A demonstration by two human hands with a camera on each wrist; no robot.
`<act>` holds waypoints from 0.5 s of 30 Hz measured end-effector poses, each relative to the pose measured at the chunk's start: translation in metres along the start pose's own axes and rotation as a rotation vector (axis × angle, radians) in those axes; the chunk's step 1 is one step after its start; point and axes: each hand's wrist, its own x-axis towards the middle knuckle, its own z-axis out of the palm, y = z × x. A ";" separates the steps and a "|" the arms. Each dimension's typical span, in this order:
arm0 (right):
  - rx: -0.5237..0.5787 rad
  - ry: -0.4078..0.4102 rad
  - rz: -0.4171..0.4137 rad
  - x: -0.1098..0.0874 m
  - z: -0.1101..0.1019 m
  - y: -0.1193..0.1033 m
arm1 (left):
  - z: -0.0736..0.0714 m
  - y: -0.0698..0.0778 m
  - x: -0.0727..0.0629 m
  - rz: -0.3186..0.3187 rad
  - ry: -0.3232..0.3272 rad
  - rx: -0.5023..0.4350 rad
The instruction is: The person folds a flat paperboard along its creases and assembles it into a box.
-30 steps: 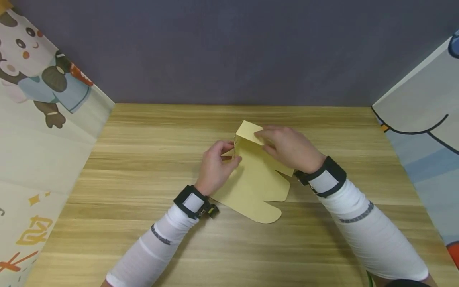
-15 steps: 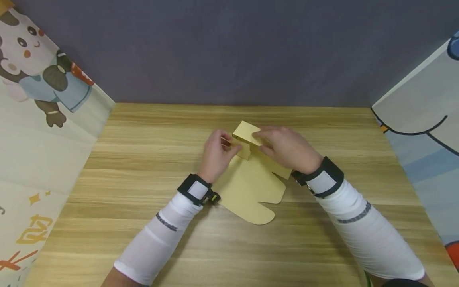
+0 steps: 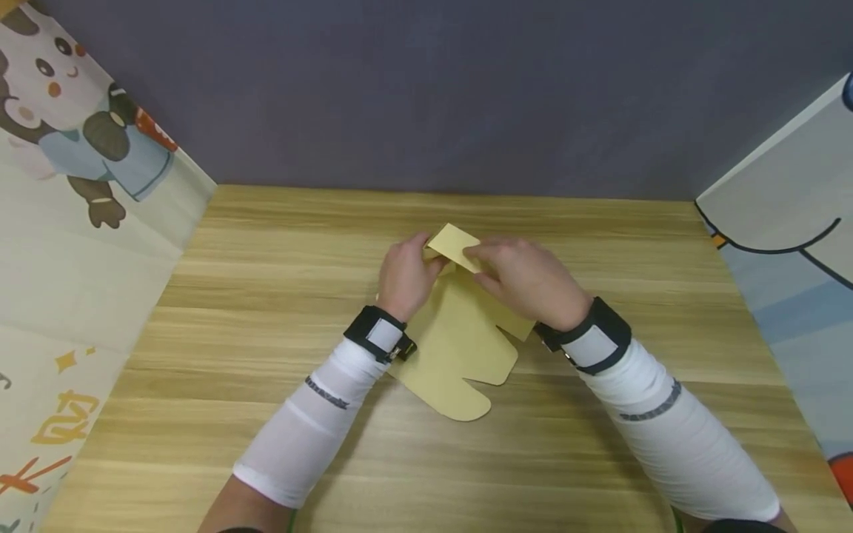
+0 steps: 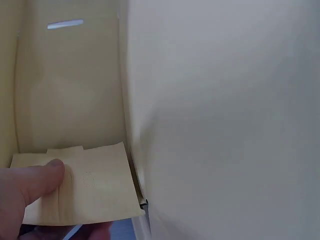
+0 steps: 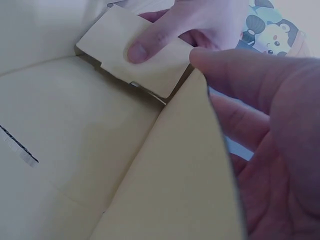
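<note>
On the tabletop (image 3: pixel 600 244), a cardboard flap (image 3: pixel 453 244) is pinched by left hand (image 3: pixel 403 277) and right hand (image 3: pixel 526 281); overbending could tear it.

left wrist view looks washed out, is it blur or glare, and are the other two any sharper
Left wrist view: cardboard box blank too close, soft, pale, one small glare streak. Right wrist view: right hand blurred in front, flap under the left hand sharper. Head view: even light, sharp.

Both forearms in white sleeves with black wrist bands reach forward and meet at the middle; the left hand (image 3: pixel 403 277) has its fingers curled, thumb pressing flat; the right hand (image 3: pixel 526 280) keeps a curled grip, fingers bent.
</note>
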 end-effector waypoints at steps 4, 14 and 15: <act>-0.001 0.000 0.010 0.000 -0.001 -0.002 | 0.001 0.002 0.004 0.008 0.021 0.044; -0.028 -0.003 0.026 0.001 0.001 -0.004 | 0.003 0.003 0.007 -0.028 0.042 0.077; -0.030 -0.004 0.026 0.001 0.001 -0.004 | 0.004 0.003 0.007 -0.031 0.044 0.079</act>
